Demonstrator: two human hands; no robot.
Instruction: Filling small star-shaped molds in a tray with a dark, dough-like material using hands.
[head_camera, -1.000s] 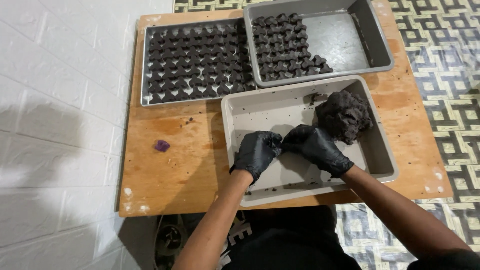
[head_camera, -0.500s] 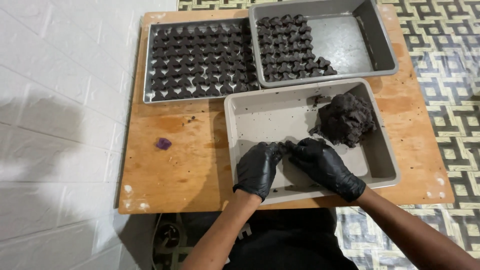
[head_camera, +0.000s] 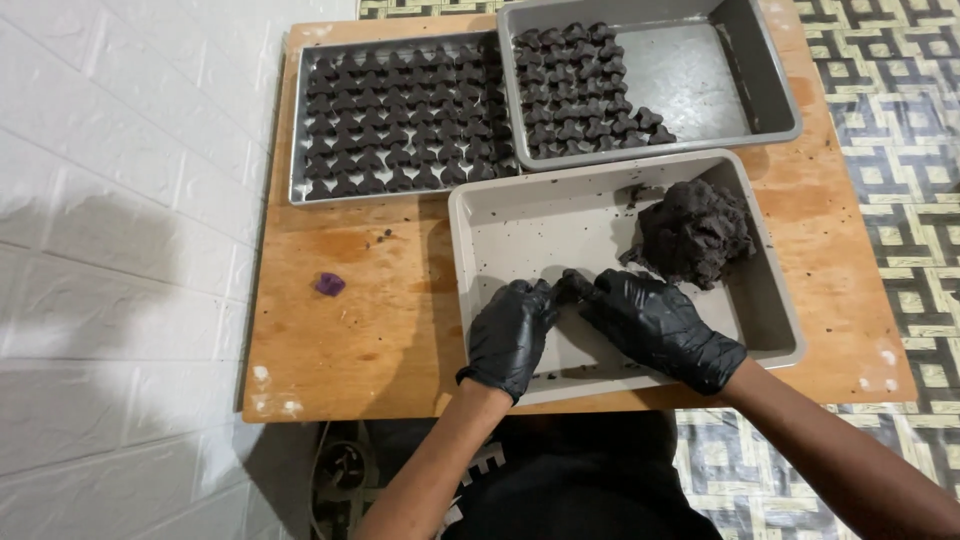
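Observation:
Both hands wear black gloves and meet over the near grey tray. My left hand and my right hand pinch a small dark piece of dough between their fingertips. A big lump of dark dough lies in the tray's far right corner, just beyond my right hand. The piece between the fingers is mostly hidden by the gloves.
A flat metal tray at the back left is filled with several rows of small dark shaped pieces. A deeper grey tray at the back right is half filled with the same shapes. A small purple object lies on the wooden board.
The view has shifted slightly and the hands sit a little nearer the tray's front edge. Both hands stay together, working the small piece.

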